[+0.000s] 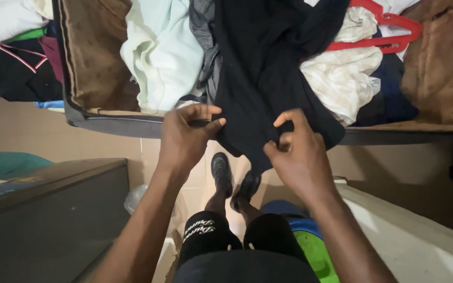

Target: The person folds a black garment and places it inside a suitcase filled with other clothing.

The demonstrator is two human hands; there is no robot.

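Both hands, left hand [187, 137] and right hand [295, 152], pinching the lower hem of a black garment [268, 68] draped over the open suitcase's near edge [116, 124], apparently to stretch it flat, beside pale green cloth [161, 52] and red hangers [386, 29].

So that's one open suitcase [87, 112], one black garment [268, 68] mid-frame, one red hanger [389, 31] upper right, two hands, two black shoes.

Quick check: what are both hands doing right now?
Left hand: closed, pinching the black garment's edge.
Right hand: closed, pinching the same garment's lower edge.
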